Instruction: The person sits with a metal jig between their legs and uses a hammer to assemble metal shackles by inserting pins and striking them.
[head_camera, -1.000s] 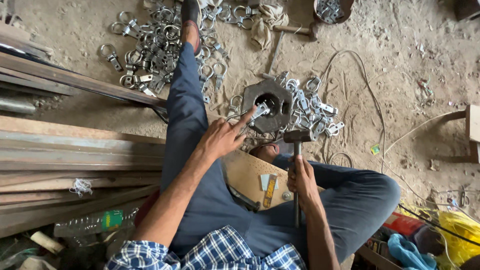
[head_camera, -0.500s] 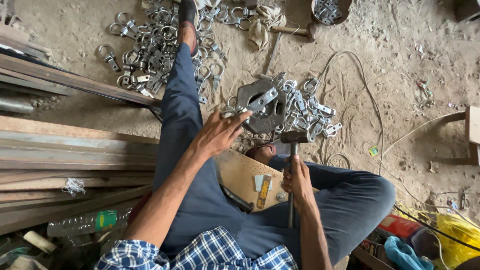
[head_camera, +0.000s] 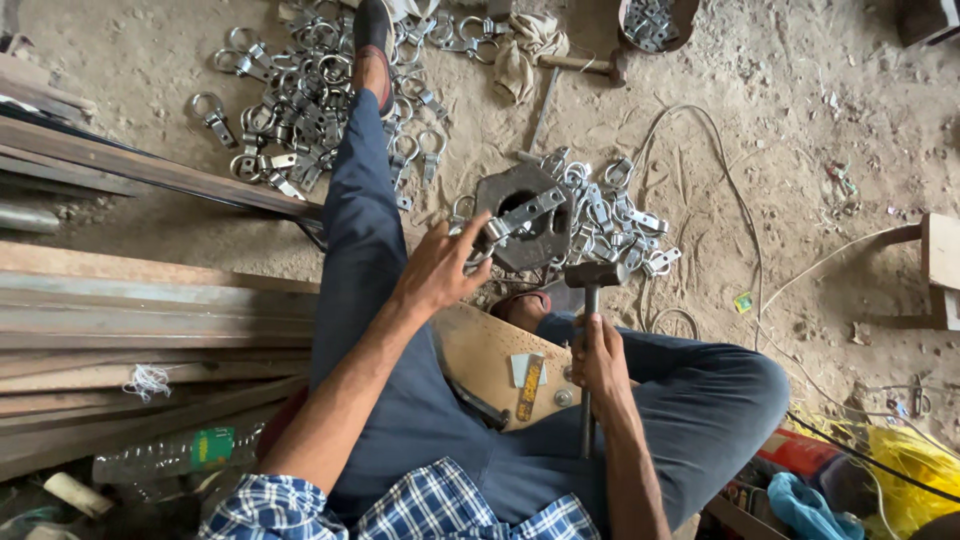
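Left hand (head_camera: 440, 268) pinching a small metal clamp piece (head_camera: 525, 212) flat across the hole of the dark steel die block (head_camera: 522, 218); right hand (head_camera: 598, 362) closed around the hammer (head_camera: 590, 330) handle, head hovering just below the block. Clamp piece judged light, stiff, smooth-plated and slippery: best held by its strap end, fingers away from the block's centre; block judged heavy. Green-labelled clear plastic bottle (head_camera: 175, 452) far down-left of block; yellow bag (head_camera: 915, 470) far down-right.
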